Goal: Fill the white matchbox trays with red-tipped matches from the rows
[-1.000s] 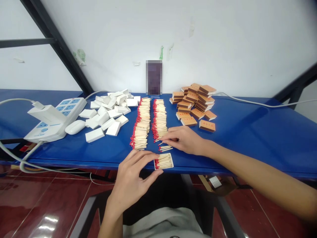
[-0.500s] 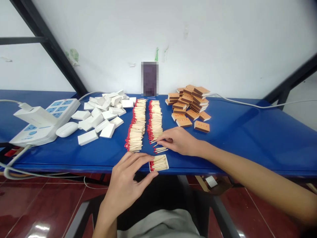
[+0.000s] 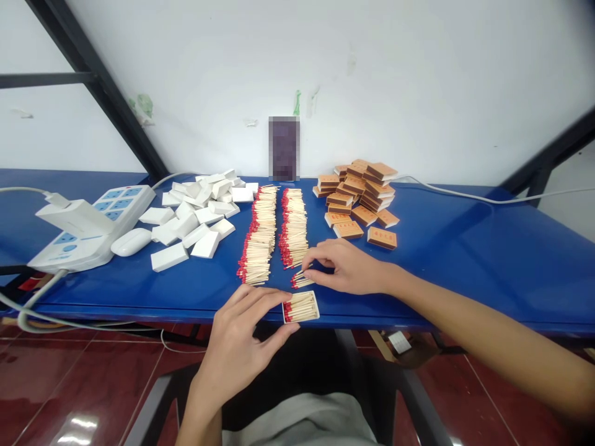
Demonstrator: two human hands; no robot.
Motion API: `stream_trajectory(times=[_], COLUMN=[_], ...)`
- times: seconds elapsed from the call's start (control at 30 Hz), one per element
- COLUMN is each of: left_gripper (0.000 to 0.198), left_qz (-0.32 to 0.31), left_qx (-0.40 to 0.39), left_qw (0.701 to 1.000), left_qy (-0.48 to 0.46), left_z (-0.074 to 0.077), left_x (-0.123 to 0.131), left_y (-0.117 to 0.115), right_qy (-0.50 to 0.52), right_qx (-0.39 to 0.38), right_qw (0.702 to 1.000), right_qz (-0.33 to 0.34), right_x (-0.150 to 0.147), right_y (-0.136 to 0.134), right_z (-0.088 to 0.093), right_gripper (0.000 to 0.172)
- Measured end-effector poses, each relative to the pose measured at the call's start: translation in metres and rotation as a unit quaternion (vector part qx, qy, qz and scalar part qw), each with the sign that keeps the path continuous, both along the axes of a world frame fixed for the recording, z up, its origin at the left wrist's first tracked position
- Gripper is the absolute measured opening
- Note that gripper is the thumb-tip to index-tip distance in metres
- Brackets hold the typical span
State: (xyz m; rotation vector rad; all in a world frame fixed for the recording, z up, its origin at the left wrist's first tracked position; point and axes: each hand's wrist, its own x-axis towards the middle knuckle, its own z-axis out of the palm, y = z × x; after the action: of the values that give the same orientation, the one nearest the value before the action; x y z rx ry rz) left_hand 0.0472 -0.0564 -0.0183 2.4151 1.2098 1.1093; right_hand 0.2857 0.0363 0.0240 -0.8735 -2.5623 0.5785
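My left hand (image 3: 246, 331) holds a white matchbox tray (image 3: 318, 305) at the table's front edge, fingers on its far side and thumb on the near side. Red-tipped matches (image 3: 301, 307) lie side by side in the tray, heads to the left. Just beyond it, my right hand (image 3: 341, 266) has thumb and forefinger pinched on a match at the right end of a small loose group of matches (image 3: 300, 280); the fingertips partly hide it. Two long rows of matches, a left row (image 3: 259, 238) and a right row (image 3: 294, 229), stretch away behind.
White matchbox trays (image 3: 199, 210) are heaped at left. Orange-brown matchbox sleeves (image 3: 357, 192) are piled at right. A power strip (image 3: 125, 201) with a plugged charger (image 3: 77, 217) and a white rounded case (image 3: 131, 242) sit far left. A cable (image 3: 488, 201) runs along the back right.
My right hand has shifted slightly right and pinches at the small group of matches; those matches now lie closer together. My left hand keeps its hold on the tray. The whole view has shifted slightly.
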Motion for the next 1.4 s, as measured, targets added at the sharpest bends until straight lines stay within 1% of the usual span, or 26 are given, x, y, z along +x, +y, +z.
stream_trajectory(times=[0.1, 0.27, 0.47, 0.57, 0.77, 0.87, 1.03, 1.27, 1.33, 1.4], left_gripper=[0.028, 0.026, 0.027, 0.029, 0.032, 0.033, 0.032, 0.031, 0.032, 0.033], left_qz=[0.0, 0.003, 0.003, 0.008, 0.017, 0.017, 0.011, 0.011, 0.014, 0.015], left_qx=[0.0, -0.007, -0.012, -0.02, -0.015, -0.018, -0.028, -0.035, -0.034, -0.034], left_qw=[1.0, 1.0, 1.0, 1.0, 1.0, 1.0, 0.999, 0.999, 0.999, 0.999], left_qy=[-0.003, -0.001, -0.006, -0.011, -0.015, -0.015, -0.026, -0.029, -0.029, -0.027], left_z=[0.0, 0.001, 0.002, 0.002, 0.001, 0.002, 0.003, 0.001, 0.001, 0.001], left_x=[0.0, 0.0, 0.0, -0.001, -0.001, 0.0, -0.001, -0.002, -0.002, -0.002], left_y=[0.0, -0.001, -0.001, -0.001, 0.0, 0.0, -0.002, -0.002, -0.002, -0.002], right_qy=[-0.012, -0.037, -0.056, -0.075, -0.121, -0.129, -0.143, -0.21, -0.214, -0.213], right_qx=[0.003, -0.002, -0.02, -0.027, -0.073, -0.087, -0.055, 0.043, 0.038, 0.008], right_qw=[0.999, 0.999, 0.996, 0.995, 0.989, 0.986, 0.986, 0.974, 0.973, 0.974], right_qz=[0.029, 0.029, 0.065, 0.065, 0.047, 0.058, 0.072, 0.076, 0.079, 0.073], right_x=[0.002, 0.003, 0.007, 0.008, 0.007, 0.006, 0.006, 0.006, 0.006, 0.006], right_y=[-0.001, -0.002, 0.0, -0.002, -0.008, -0.007, -0.004, -0.009, -0.008, -0.007], right_z=[0.001, 0.003, 0.009, 0.013, 0.02, 0.023, 0.023, 0.031, 0.034, 0.036], right_gripper=[0.016, 0.017, 0.022, 0.021, 0.019, 0.021, 0.02, 0.016, 0.016, 0.014])
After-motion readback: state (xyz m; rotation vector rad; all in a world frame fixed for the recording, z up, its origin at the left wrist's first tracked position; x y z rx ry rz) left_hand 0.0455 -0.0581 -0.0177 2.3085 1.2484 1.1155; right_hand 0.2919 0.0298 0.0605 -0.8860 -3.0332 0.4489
